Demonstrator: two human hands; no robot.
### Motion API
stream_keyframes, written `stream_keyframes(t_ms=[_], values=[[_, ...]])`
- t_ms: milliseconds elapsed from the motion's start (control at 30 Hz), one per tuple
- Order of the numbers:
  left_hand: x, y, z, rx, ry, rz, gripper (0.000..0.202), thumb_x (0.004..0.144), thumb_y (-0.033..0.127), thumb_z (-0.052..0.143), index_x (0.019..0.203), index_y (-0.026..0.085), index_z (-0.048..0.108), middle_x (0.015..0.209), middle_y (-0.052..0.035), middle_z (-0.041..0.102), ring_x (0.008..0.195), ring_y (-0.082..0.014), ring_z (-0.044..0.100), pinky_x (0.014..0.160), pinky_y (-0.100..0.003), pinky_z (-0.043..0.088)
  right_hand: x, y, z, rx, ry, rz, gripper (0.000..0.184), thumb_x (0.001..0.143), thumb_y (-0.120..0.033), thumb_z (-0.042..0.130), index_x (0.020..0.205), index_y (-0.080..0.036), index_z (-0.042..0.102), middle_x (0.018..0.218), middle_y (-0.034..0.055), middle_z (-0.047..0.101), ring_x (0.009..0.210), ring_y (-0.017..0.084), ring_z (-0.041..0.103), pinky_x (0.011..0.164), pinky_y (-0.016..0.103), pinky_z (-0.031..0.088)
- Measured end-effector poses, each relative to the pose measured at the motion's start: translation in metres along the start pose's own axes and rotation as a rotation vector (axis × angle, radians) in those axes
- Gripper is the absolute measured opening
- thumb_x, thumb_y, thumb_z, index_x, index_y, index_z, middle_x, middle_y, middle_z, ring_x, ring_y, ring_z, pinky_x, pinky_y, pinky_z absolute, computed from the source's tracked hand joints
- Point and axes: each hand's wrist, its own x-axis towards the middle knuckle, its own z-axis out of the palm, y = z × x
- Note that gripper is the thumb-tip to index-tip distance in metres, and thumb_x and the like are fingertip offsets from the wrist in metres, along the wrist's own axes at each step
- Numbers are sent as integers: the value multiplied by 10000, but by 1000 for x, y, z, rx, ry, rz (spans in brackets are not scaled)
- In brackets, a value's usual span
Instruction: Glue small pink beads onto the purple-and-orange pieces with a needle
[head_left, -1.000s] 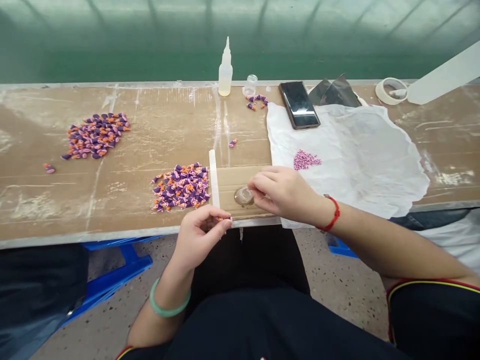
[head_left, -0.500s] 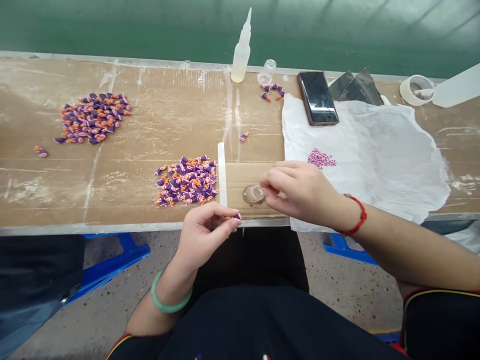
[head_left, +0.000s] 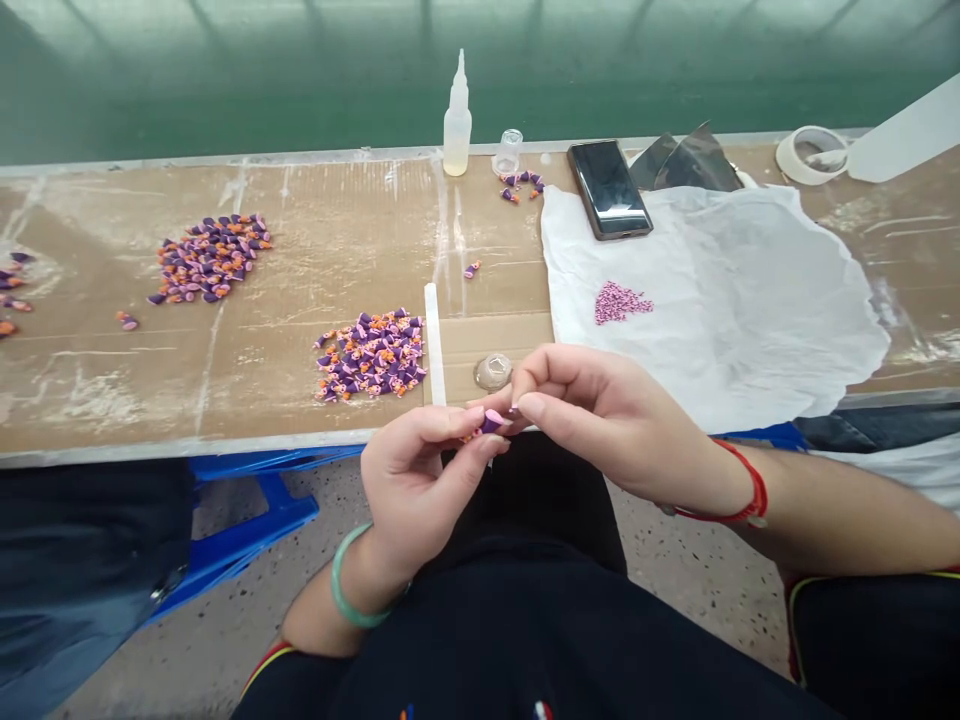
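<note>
Mostly hidden, a purple piece (head_left: 491, 420) sits between both hands' fingertips (head_left: 525, 405).

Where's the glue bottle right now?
In the head view the glue bottle stands upright at the far edge of the table, about centre, just left of the small clear cup and well left of the phone.

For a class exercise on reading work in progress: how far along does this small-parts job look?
Done: cannot tell for sure; a far pile lies apart from the near pile. In hand: left hand pinches one purple piece, right hand fingertips meet it. Left: probably the near pile and pink beads.
</note>
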Motion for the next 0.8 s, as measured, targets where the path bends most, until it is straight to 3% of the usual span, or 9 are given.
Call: stream_keyframes(t_ms=[300, 800], values=[[-10, 2, 3, 177, 38, 171, 142, 799, 147, 810, 900, 222, 744, 809, 1, 781, 713, -141, 751, 690, -259, 645, -11, -5, 9, -22, 42, -120, 92, 891, -177, 583, 800, -189, 581, 745, 9, 699, 670, 125, 664, 588, 202, 530], [-14, 2, 5, 169, 33, 192, 132, 802, 172, 814, 901, 229, 749, 811, 1, 779, 763, -159, 765, 724, -276, 655, -18, -7, 10, -149, 71, -212, 98, 892, -164, 540, 800, -188, 565, 723, 7, 684, 631, 116, 642, 560, 198, 508]])
